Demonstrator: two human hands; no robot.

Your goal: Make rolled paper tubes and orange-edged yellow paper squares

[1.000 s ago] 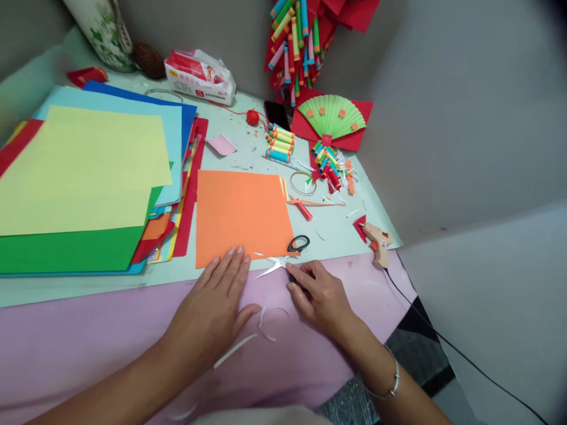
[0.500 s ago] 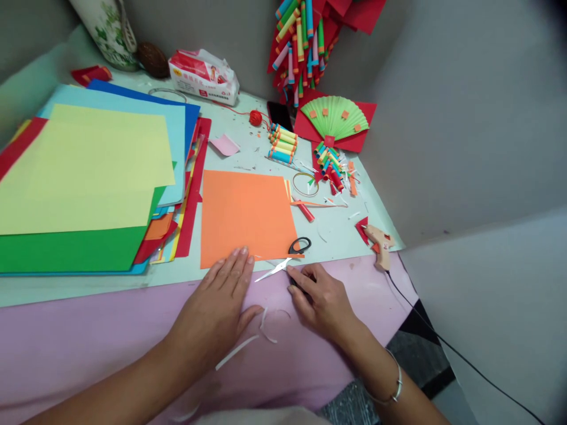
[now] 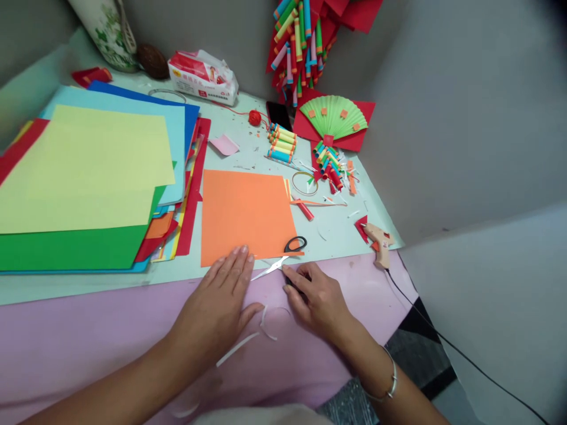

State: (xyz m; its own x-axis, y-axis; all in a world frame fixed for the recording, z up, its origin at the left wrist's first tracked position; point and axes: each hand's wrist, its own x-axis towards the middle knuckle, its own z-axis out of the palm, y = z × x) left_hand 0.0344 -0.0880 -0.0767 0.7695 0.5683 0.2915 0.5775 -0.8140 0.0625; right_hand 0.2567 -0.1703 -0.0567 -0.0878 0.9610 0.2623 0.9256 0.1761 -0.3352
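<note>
My left hand (image 3: 221,301) lies flat with its fingertips over the near edge of an orange sheet of paper (image 3: 248,215). The thumb points to the right, apart from the fingers. My right hand (image 3: 316,298) is closed on one handle of a pair of scissors (image 3: 278,264). One blade lies along the sheet's near edge, over the pink cloth, and another runs toward the left fingers. The other black handle loop rests above the paper's right corner. A narrow orange strip (image 3: 296,254) lies along that edge by the scissors.
Stacked coloured paper (image 3: 84,171) covers the left side. Paper rolls (image 3: 282,143), a green fan (image 3: 336,118), a red yarn ball (image 3: 254,118) and a tissue pack (image 3: 204,77) stand farther back. A glue gun (image 3: 380,241) with a trailing cord lies right. White scraps (image 3: 238,349) lie in front.
The scissors and my right hand have shifted slightly left, toward my left hand. My left hand keeps its place on the orange sheet.
</note>
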